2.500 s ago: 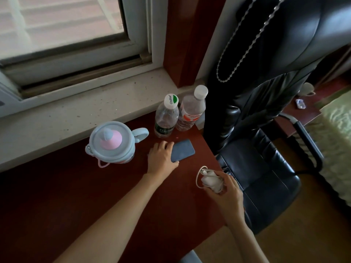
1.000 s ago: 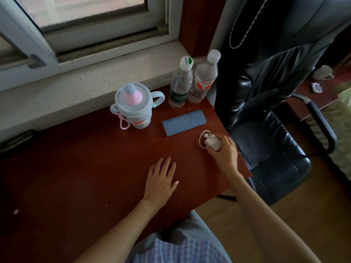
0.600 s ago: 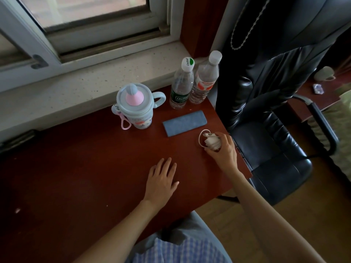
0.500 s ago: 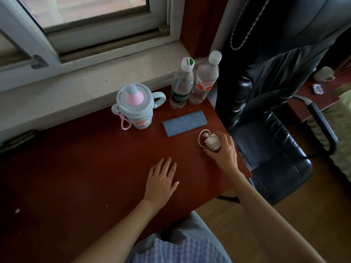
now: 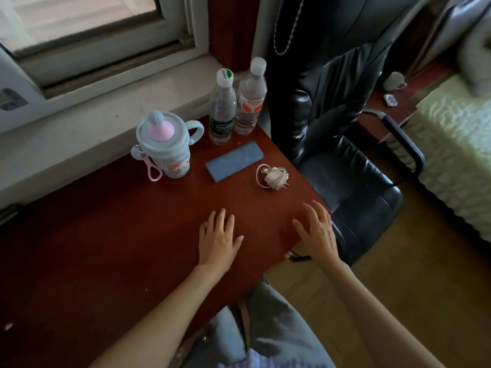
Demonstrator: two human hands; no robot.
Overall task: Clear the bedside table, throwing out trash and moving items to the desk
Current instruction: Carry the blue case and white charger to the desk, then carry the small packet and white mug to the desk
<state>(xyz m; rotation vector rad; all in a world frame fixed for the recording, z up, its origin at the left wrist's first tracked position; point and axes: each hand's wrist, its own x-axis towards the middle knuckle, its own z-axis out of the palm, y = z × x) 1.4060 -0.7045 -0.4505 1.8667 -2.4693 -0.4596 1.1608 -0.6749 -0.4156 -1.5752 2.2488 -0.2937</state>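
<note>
While both hands lie flat and empty on the red desk [image 5: 106, 261], fingers spread, the left hand [image 5: 218, 240] sits left of the right hand [image 5: 317, 232]. Beyond them rest the coiled white charger [image 5: 273, 176], the blue phone [image 5: 234, 161], the sippy cup [image 5: 164, 147] and 2 water bottles [image 5: 236, 107].

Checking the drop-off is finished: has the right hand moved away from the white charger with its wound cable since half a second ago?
Yes. The right hand has let go and pulled back toward the person, now empty near the red-brown desk's corner; the white charger lies beside the grey-blue phone.
</note>
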